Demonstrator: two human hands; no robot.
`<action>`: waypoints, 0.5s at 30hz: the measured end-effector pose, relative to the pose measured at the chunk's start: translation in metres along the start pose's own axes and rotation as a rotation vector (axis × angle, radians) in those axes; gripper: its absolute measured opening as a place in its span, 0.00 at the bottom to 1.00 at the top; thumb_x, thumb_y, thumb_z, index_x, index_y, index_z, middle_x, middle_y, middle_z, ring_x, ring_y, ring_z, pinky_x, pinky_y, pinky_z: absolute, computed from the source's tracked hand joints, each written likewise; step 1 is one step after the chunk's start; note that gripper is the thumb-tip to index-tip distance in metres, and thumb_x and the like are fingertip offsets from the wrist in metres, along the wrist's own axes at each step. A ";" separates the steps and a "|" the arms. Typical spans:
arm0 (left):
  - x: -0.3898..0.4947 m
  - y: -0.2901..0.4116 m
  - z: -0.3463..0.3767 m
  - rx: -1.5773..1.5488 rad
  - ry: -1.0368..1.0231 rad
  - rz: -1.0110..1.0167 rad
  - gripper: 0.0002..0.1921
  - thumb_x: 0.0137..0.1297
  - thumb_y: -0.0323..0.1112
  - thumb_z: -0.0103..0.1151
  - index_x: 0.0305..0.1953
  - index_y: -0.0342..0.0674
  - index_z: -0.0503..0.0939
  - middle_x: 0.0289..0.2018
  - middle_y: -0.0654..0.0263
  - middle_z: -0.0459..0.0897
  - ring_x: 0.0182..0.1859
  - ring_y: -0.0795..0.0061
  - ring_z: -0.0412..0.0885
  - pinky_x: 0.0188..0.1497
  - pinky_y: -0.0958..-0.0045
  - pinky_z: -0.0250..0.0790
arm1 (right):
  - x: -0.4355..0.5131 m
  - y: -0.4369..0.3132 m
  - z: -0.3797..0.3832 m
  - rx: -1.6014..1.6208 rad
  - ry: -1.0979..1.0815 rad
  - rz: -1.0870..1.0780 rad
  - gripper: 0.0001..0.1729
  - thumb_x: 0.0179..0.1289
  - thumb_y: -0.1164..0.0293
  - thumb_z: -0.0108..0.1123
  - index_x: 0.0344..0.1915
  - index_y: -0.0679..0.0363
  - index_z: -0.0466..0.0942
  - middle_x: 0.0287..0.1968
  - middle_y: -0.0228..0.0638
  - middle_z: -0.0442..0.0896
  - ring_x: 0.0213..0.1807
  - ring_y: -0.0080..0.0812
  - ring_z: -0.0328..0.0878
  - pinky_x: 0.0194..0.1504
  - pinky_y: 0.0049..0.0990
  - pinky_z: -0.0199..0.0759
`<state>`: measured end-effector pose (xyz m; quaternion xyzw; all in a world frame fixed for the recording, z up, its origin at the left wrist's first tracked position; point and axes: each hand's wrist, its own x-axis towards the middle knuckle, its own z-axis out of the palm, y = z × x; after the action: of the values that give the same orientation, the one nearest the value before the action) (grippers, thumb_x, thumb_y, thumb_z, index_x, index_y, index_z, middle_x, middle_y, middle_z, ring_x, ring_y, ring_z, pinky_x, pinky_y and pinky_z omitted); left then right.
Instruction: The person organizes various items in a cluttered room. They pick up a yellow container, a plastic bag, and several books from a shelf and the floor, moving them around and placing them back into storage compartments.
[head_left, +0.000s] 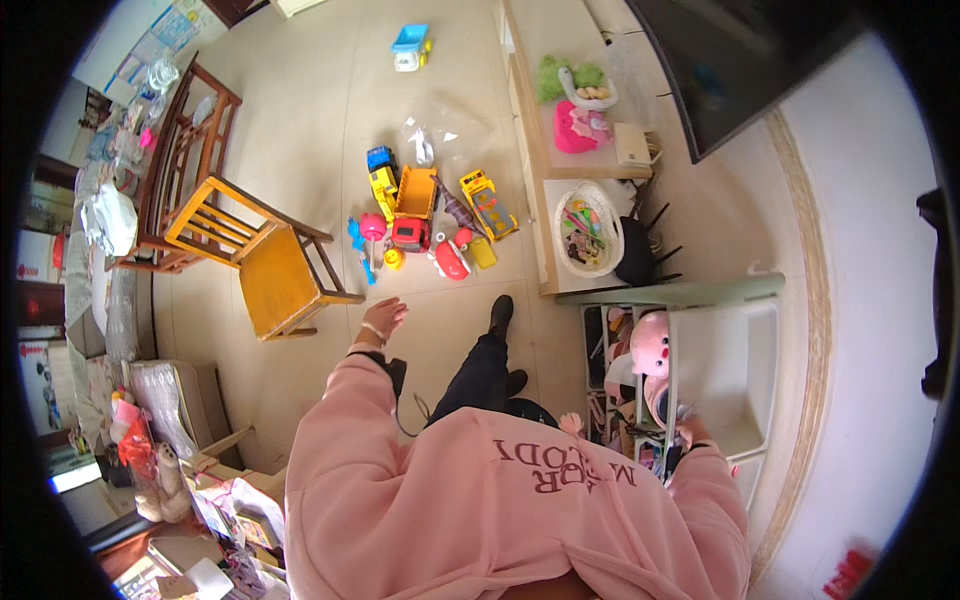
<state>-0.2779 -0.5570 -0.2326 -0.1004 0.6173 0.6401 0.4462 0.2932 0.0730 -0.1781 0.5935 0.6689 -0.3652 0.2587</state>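
Note:
My left hand (385, 318) hangs over the tiled floor beside the wooden chair (279, 292), fingers loosely spread and nothing in it. On the right, my right hand (693, 430) reaches into a toy storage rack, at the near corner of its white plastic bin (720, 367). Its fingers are partly hidden there, and I cannot tell whether they grip anything. A pink plush head (651, 343) sticks out of the crowded compartments beside the bin. Ahead on the floor lie a toy dump truck (414, 196), a yellow toy bus (489, 205), a toy excavator (382, 184) and a red-and-white toy (451, 259).
A low cabinet (562, 161) runs along the right, bearing a white woven basket (622, 244) of small items and a pink plush (576, 127). Above it juts a television (742, 67). A blue-and-white toy truck (411, 48) stands farther off. Cluttered furniture lines the left.

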 end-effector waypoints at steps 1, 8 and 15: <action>-0.015 -0.001 -0.011 0.149 -0.197 0.093 0.21 0.66 0.30 0.32 0.59 0.36 0.60 0.55 0.51 0.67 0.57 0.56 0.66 0.52 0.61 0.64 | 0.009 0.003 0.000 0.028 0.032 0.035 0.23 0.36 0.66 0.69 0.32 0.72 0.78 0.33 0.48 0.81 0.36 0.43 0.78 0.38 0.42 0.69; -0.049 0.001 -0.028 0.065 -0.041 0.100 0.16 0.65 0.30 0.41 0.54 0.37 0.64 0.47 0.57 0.73 0.47 0.69 0.72 0.43 0.70 0.66 | 0.003 0.007 0.002 0.032 0.066 -0.084 0.22 0.38 0.66 0.65 0.33 0.72 0.77 0.31 0.49 0.80 0.33 0.41 0.77 0.33 0.38 0.69; -0.016 0.075 0.036 -0.122 0.100 -0.012 0.21 0.60 0.31 0.53 0.55 0.38 0.64 0.45 0.58 0.78 0.41 0.66 0.79 0.41 0.70 0.68 | -0.055 -0.024 -0.014 1.089 -0.053 -0.263 0.10 0.49 0.78 0.48 0.14 0.57 0.63 0.16 0.31 0.65 0.19 0.27 0.65 0.20 0.26 0.59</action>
<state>-0.3053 -0.5204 -0.1615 -0.1629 0.5982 0.6679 0.4117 0.2797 0.0501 -0.1220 0.5435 0.4452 -0.7021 -0.1163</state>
